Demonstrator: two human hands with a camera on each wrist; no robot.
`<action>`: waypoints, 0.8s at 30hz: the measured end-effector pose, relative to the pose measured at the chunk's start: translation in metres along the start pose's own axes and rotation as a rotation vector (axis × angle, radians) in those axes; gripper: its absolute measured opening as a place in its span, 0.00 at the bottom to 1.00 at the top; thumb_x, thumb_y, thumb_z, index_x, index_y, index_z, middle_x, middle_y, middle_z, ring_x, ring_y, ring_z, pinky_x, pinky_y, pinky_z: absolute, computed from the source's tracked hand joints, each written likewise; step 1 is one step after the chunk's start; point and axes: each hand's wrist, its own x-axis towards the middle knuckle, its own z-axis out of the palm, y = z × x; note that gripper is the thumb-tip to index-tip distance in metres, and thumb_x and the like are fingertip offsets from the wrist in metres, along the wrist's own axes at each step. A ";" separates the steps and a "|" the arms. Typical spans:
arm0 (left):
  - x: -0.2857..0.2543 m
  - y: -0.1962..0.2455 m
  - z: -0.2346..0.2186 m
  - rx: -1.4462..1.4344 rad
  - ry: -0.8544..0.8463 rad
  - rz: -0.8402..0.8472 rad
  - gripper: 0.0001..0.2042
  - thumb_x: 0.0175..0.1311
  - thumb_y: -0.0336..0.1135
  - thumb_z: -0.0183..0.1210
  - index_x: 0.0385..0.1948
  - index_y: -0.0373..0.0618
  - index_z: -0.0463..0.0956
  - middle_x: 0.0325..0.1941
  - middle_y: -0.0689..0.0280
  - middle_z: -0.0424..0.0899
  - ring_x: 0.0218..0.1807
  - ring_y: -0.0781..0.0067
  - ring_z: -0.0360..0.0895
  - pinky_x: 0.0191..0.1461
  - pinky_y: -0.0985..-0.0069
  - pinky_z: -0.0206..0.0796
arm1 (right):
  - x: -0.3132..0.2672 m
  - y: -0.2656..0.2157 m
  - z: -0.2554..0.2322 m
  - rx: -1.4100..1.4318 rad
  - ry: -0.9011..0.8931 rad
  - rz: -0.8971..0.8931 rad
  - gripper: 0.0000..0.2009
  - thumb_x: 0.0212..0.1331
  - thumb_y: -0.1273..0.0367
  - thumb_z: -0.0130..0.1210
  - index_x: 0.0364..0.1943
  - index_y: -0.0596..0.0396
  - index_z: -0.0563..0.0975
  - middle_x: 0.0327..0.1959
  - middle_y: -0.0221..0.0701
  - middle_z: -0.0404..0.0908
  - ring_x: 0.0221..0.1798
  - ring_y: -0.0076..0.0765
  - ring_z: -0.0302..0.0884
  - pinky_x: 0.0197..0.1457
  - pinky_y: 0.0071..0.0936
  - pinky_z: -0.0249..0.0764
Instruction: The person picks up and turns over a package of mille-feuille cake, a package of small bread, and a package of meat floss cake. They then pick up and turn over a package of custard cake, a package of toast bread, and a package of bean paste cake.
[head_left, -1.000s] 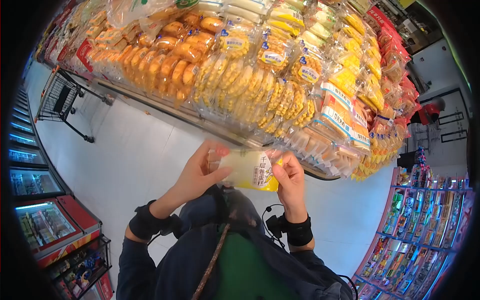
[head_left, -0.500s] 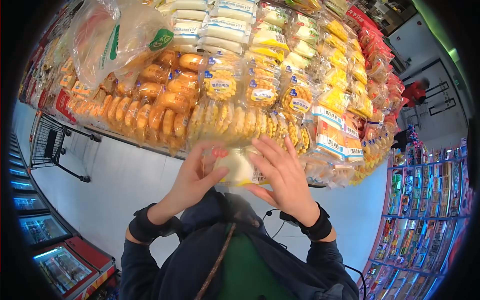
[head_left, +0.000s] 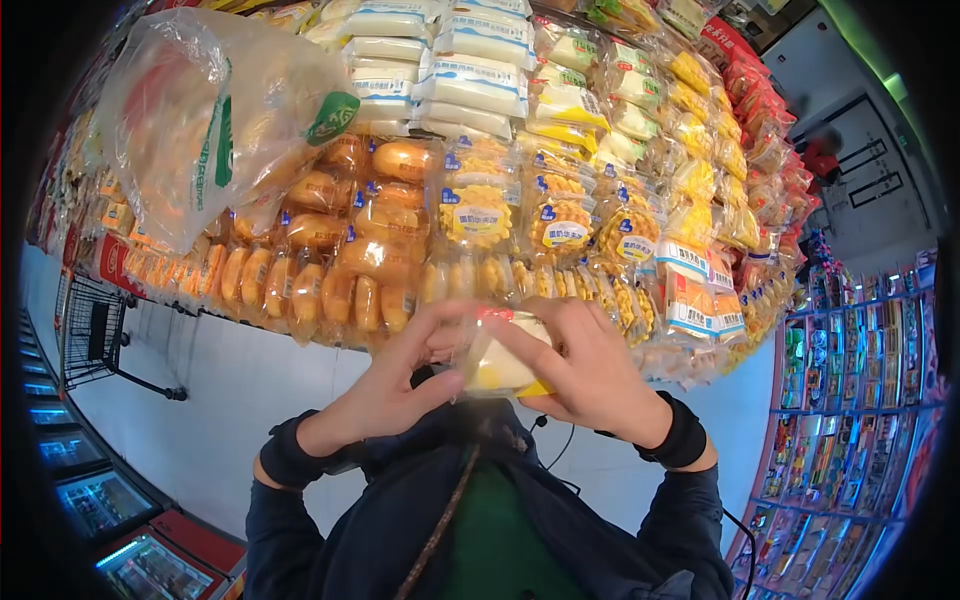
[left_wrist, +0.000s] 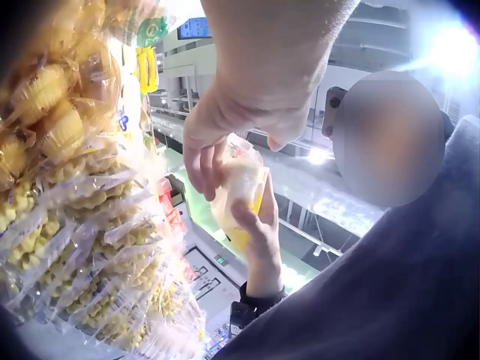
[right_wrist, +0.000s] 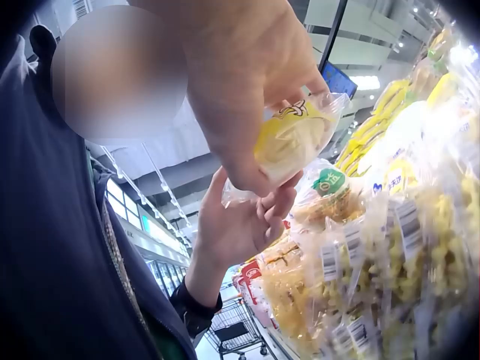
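Note:
Between my hands, in front of my chest, is a clear-wrapped layered roll cake (head_left: pixel 497 362) with a yellow printed band. My right hand (head_left: pixel 600 375) grips it from the right, fingers over the far side and thumb beneath. The fingers of my left hand (head_left: pixel 395 372) curl about its left end, with the thumb at the near edge. In the right wrist view the cake (right_wrist: pixel 296 146) is tilted, its pale filling showing through the wrapper. Just beyond the hands stand rows of packaged waffles (head_left: pixel 475 215) and bagged buns (head_left: pixel 325 190).
A translucent shopping bag (head_left: pixel 190 130) with green print lies over the buns at the left. Beyond the display's left end is a shopping cart (head_left: pixel 92 335). Freezers (head_left: pixel 150 575) line the left side, and a stocked shelf (head_left: pixel 840 400) is on the right. Far right, a person in red (head_left: pixel 822 158) stands.
My right hand let go of the cake's right end, passed open over it, and now grips it from above. The cake has turned and tilted. The view has shifted closer to the display.

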 end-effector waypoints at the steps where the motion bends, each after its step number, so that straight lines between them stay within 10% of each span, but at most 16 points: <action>1: 0.001 -0.001 -0.004 0.010 -0.005 0.045 0.22 0.62 0.28 0.48 0.57 0.42 0.52 0.49 0.61 0.72 0.52 0.74 0.70 0.56 0.74 0.60 | 0.003 0.005 -0.007 -0.012 0.021 0.010 0.41 0.29 0.68 0.66 0.59 0.46 0.63 0.45 0.39 0.68 0.46 0.45 0.67 0.48 0.37 0.64; 10: 0.006 -0.017 -0.034 0.020 0.143 0.046 0.26 0.61 0.39 0.51 0.57 0.41 0.53 0.46 0.59 0.74 0.50 0.67 0.72 0.54 0.72 0.59 | 0.070 0.148 -0.076 -0.067 0.307 0.111 0.28 0.45 0.66 0.60 0.54 0.44 0.66 0.43 0.37 0.71 0.44 0.46 0.71 0.46 0.34 0.68; 24: 0.002 -0.022 -0.048 -0.034 0.163 0.033 0.21 0.62 0.26 0.49 0.56 0.40 0.53 0.45 0.60 0.74 0.50 0.69 0.73 0.56 0.72 0.61 | 0.166 0.294 -0.061 -0.126 -0.065 0.107 0.28 0.45 0.73 0.59 0.55 0.45 0.64 0.50 0.32 0.69 0.53 0.33 0.66 0.56 0.29 0.64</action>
